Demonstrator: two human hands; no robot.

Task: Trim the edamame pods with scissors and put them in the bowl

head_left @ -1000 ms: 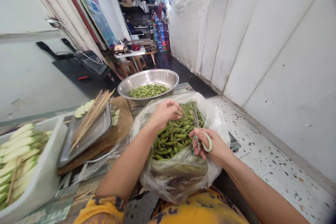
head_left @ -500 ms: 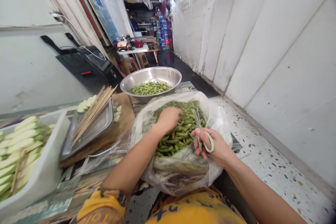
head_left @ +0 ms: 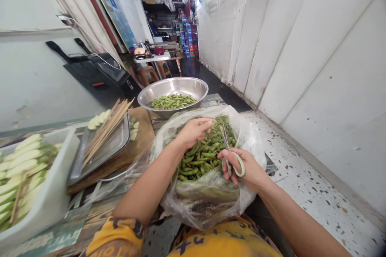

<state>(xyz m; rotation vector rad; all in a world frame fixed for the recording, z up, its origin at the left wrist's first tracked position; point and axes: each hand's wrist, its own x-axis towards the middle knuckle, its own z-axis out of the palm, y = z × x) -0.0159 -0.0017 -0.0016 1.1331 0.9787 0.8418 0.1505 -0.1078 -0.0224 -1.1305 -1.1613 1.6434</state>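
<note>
A clear plastic bag (head_left: 250, 144) stands wide open in front of me, full of green bean pods (head_left: 199, 160). My left hand (head_left: 194, 131) is over the pods at the bag's left side, its fingers pinched together around what looks like a pod (head_left: 214, 122). My right hand (head_left: 238, 165) holds scissors (head_left: 225, 138) with pale green handles at the bag's right side. The blades point up and away, slightly apart, close to the left fingertips. Behind the bag, a steel bowl (head_left: 199, 88) holds more green pods.
On the left, a white tub (head_left: 57, 184) holds sliced pale green pieces. A metal tray (head_left: 120, 140) with wooden sticks (head_left: 105, 130) rests on a wooden board (head_left: 143, 122). A white wall (head_left: 289, 48) runs along the right, above a speckled surface (head_left: 304, 176).
My left hand has risen slightly from among the pods, and its fingertips have come nearer the scissors. The scissors have shifted slightly left.
</note>
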